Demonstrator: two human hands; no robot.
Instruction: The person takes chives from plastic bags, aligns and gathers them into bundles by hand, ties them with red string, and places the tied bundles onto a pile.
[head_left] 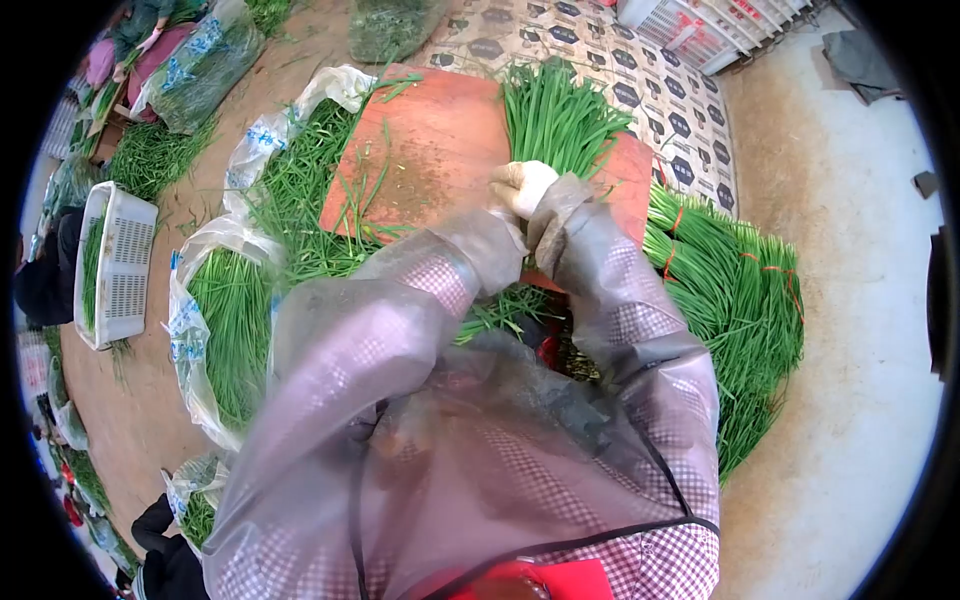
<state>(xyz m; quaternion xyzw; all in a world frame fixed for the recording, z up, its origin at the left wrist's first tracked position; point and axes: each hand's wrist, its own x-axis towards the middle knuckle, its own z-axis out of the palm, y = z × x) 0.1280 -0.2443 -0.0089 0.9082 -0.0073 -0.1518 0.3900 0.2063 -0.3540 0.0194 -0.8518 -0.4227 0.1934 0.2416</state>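
A bunch of long green stalks (562, 112) lies over the right part of an orange board (440, 130), its leafy ends pointing away from me. My left hand (522, 187), in a pale glove, is closed around the near end of this bunch. Right beside it, my right hand (553, 225) is pressed against the same end, its fingers mostly hidden by the clear plastic sleeve. Loose leaf scraps and soil bits are scattered on the board's left half.
Tied green bundles (730, 310) are stacked at the right. Open plastic bags of greens (232, 320) stand at the left, with a white crate (125, 265) beyond. Another white crate (690, 30) is at the top right. A person's arm (150, 40) shows at the top left.
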